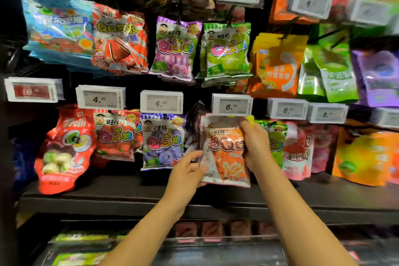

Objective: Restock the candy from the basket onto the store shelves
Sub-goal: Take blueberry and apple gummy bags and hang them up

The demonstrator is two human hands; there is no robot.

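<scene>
Right hand (257,144) is pinching the orange bag (226,153) by its upper right edge, left hand (186,170) is cupping the lower left corner, fingers loosely curled. Bag's hanging upright, its top sitting just under the 6.50 tag (232,106), so I'm guessing the hook's right behind there.

Candy bag (224,153) below (perhaps behind) price tag (231,104)

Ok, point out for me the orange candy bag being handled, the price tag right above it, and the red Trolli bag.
orange candy bag (224,153), head view, middle of its printed front.
price tag (232,106), head view, on the display showing 6.
red Trolli bag (64,149), head view, centre of the front panel.
</scene>
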